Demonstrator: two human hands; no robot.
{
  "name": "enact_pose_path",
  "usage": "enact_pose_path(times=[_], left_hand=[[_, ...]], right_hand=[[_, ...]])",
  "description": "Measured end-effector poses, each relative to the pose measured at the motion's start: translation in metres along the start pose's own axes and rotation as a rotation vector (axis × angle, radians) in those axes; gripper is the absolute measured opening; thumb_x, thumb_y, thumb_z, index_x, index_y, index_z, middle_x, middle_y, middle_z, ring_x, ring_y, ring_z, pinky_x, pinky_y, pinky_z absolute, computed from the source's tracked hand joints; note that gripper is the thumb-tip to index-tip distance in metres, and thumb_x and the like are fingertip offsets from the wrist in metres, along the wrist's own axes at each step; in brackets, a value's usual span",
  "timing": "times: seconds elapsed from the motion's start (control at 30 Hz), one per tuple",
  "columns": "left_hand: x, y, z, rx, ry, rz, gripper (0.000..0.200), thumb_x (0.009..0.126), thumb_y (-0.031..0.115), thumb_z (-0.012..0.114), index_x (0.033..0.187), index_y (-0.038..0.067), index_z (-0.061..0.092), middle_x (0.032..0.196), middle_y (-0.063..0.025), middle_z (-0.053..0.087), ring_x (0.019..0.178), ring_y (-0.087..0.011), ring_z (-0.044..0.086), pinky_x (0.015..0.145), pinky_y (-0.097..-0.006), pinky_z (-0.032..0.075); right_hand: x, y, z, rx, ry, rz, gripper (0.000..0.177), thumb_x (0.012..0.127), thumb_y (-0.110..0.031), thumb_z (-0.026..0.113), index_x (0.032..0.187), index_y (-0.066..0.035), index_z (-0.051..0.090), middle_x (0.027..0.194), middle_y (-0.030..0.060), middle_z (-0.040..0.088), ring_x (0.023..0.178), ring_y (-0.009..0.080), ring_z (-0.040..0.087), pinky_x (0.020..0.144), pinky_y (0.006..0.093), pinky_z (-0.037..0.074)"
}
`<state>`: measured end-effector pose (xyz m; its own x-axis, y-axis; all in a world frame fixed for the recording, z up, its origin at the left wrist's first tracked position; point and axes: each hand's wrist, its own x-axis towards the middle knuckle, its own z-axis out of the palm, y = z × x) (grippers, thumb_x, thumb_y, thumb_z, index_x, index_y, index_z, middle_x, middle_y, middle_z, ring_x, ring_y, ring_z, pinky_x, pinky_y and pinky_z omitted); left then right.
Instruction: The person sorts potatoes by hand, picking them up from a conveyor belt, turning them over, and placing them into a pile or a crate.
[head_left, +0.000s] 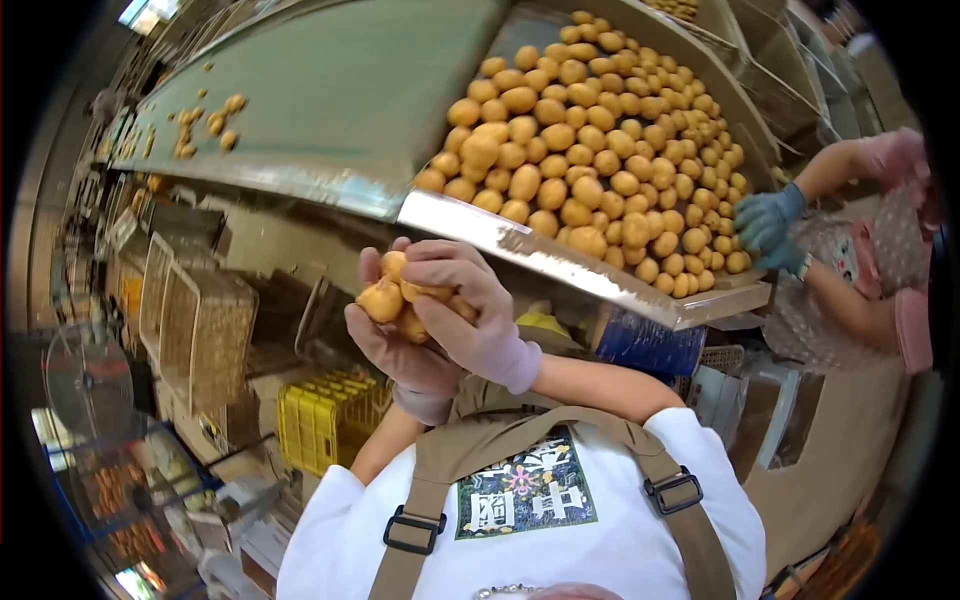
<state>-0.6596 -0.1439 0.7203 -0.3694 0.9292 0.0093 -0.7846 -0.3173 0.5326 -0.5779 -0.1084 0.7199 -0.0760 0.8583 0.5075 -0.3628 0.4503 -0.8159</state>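
Observation:
Several small yellow potatoes (pixel 382 299) are cupped between my two gloved hands, just in front of my chest. My left hand (pixel 400 358) curls beneath and around them, palm up. Over their right side and top lies my right hand (pixel 462 295), its fingers bent against them. Both hands wear pale pinkish gloves. Just beyond my hands runs the metal edge (pixel 530 245) of a sorting tray, which bears a large heap of potatoes (pixel 590 150).
A green conveyor belt (pixel 330 90) with a few scattered potatoes leads off left. At the right, a co-worker's blue-gloved hands (pixel 768 228) touch the heap's edge. Below stand a yellow crate (pixel 325 420), a blue bin (pixel 650 340) and pale baskets (pixel 205 325). A fan (pixel 88 385) stands far left.

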Motion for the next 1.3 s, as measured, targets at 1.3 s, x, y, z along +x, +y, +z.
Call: enact_pose_path(times=[1.3], left_hand=[[0.174,-0.040,-0.015,1.405,-0.433,0.414,0.047,0.095,0.011,0.063,0.141,0.003,0.056,0.152,-0.0153,0.040,0.144,-0.0283,0.039,0.117,-0.0419,0.034]], right_hand=[[0.084,0.056,-0.240,-1.520,-1.018,0.708,0.063,0.092,-0.039,0.068,0.149,-0.022,0.047,0.080,0.0097,0.071,0.075,0.0252,0.071,0.063,0.0379,0.052]])
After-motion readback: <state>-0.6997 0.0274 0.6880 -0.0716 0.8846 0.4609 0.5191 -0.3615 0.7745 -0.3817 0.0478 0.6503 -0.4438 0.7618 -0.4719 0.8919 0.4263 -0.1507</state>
